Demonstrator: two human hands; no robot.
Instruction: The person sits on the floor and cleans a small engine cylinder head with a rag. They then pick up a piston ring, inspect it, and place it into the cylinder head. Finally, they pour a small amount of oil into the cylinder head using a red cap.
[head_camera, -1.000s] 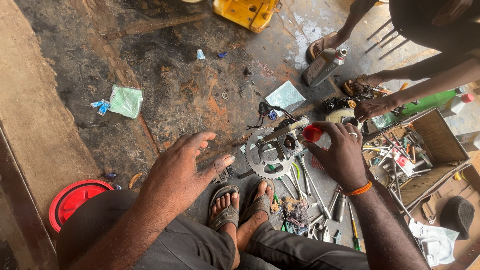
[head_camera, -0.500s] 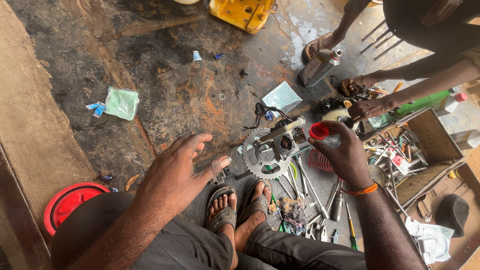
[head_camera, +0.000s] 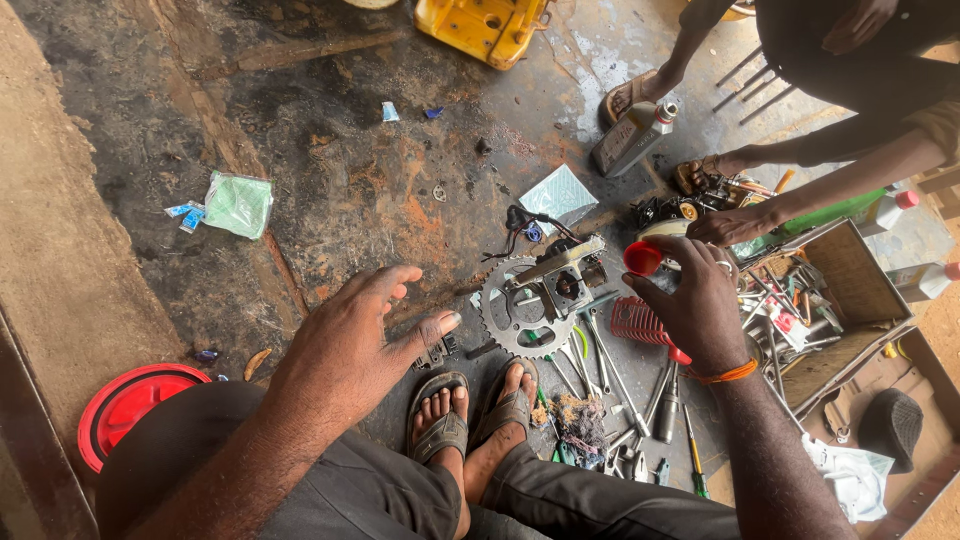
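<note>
My left hand (head_camera: 352, 345) hovers with fingers spread above the dirty floor, holding nothing, just left of a toothed metal sprocket (head_camera: 510, 312) with an engine part (head_camera: 566, 278) lying on it. My right hand (head_camera: 697, 301) is closed around a small red cap (head_camera: 642, 258), above a red ribbed part (head_camera: 636, 320). An orange band circles my right wrist. My sandalled feet (head_camera: 470, 412) rest below the sprocket.
Spanners and screwdrivers (head_camera: 628, 392) lie scattered by my feet. Another person's hand (head_camera: 740, 222) reaches near an open wooden toolbox (head_camera: 850, 290). A grey oil bottle (head_camera: 632, 136), yellow container (head_camera: 484, 24), red lid (head_camera: 128, 404) and green packet (head_camera: 238, 204) sit around.
My right hand with the red cap has shifted slightly up and right. My left hand has barely moved, and the view has tilted a little.
</note>
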